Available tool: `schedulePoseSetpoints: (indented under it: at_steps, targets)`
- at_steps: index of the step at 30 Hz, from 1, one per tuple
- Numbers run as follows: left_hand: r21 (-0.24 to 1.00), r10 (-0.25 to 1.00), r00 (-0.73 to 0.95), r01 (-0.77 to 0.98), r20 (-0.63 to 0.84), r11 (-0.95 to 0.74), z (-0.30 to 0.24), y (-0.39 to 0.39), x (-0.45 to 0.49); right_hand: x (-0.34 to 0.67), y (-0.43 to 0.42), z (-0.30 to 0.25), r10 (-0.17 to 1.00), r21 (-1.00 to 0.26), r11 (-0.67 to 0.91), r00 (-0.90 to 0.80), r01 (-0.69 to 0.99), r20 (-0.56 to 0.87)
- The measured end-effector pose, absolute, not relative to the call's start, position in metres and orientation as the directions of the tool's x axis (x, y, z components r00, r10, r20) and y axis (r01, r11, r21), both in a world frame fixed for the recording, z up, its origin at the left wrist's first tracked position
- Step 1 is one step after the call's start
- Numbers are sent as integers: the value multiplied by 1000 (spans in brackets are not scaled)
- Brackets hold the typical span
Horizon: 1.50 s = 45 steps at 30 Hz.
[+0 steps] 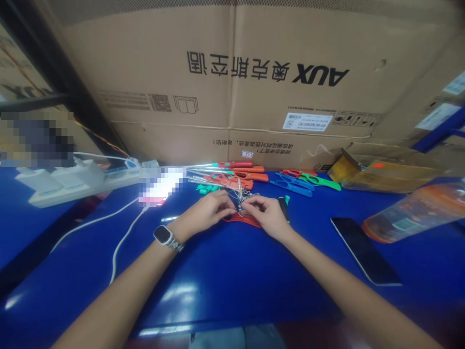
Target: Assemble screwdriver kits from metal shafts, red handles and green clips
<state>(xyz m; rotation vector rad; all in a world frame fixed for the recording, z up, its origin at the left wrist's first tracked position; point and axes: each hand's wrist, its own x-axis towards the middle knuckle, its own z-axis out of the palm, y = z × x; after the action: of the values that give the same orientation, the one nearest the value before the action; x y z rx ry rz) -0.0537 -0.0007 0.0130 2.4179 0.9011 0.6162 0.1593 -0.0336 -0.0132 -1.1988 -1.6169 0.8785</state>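
My left hand (209,211), with a watch on its wrist, has thumb and index finger pinched together. Facing it, my right hand (269,214) is closed in a similar pinch. The fingertips nearly meet over small metallic parts and thin wires, too small to make out. Directly under the fingers lies a red-orange plastic handle shell (247,220), partly hidden by both hands. Just behind are several long-nosed lighters with red and orange handles (250,169) and metal tubes. A dark-handled tool (284,209) lies beside my right hand, half covered by it.
Blue and green lighter handle pieces (294,184) lie at the back right, near a torn brown package (385,172). A phone (363,252) and an orange-tinted bottle (410,213) lie right. Left are a power strip (54,196) and white cables (118,247). A large carton (232,97) stands behind.
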Motion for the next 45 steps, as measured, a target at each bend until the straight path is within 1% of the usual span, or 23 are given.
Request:
schedulePoseSetpoints:
  at_steps: [8, 18, 24, 30, 35, 38, 41, 45]
  targets:
    - [623, 697, 675, 444, 241, -644, 10, 0, -54, 156, -35, -9, 957, -899, 282, -159, 335, 241]
    - [665, 717, 665, 441, 209, -603, 8, -1, -55, 161, -39, -7, 946, -854, 319, -186, 411, 265]
    - [682, 714, 671, 429, 199, -593, 4, 1, -54, 162, -39, -2, 953, -864, 296, -183, 408, 240]
    - [648, 683, 697, 420, 219, -635, 7, -1, -52, 162, -38, -4, 957, -883, 279, -182, 378, 224]
    - [524, 660, 727, 494, 189, -694, 9, -3, -52, 162, -37, -7, 956, -875, 285, -182, 390, 231]
    - [493, 652, 740, 510, 166, -705, 8, -2, -51, 163, -36, -8, 955, -871, 292, -175, 396, 241]
    - [534, 661, 728, 492, 180, -688, 7, -1, -50, 163, -37, -8, 951, -870, 302, -184, 391, 248]
    - [632, 695, 688, 448, 208, -633, 4, -1, -49, 163, -39, -5, 951, -871, 300, -198, 389, 239]
